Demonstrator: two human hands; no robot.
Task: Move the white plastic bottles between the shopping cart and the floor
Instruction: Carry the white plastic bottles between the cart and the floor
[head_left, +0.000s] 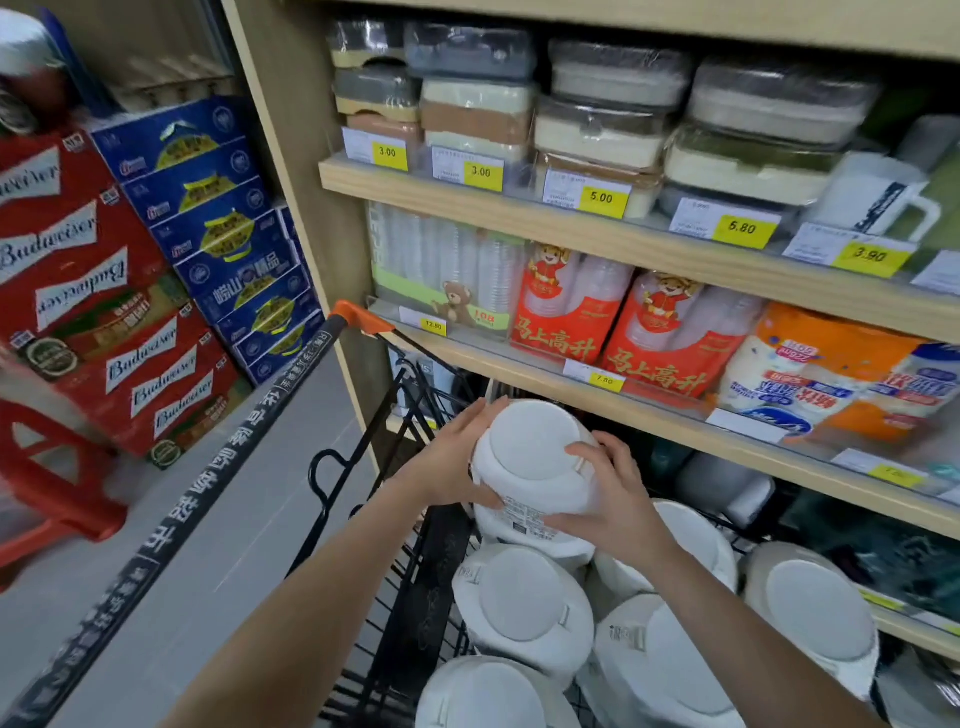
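Note:
A white plastic bottle (535, 462) with a broad white lid is held above the black wire shopping cart (400, 519). My left hand (457, 460) grips its left side and my right hand (608, 493) wraps its right side near a printed label. Below it, several more white bottles stand packed in the cart, among them one (524, 605) directly beneath and one (815, 605) at the right. The cart's handle (218, 467) with an orange end cap runs diagonally to the left. Grey floor (171, 545) lies left of the cart.
Wooden shelves (571, 228) on the right hold wrapped containers, cup packs and yellow price tags, close to the cart. Stacked red beer cases (93, 291) and blue cases (223, 228) stand at the left. A red plastic stool (47, 483) sits on the floor at far left.

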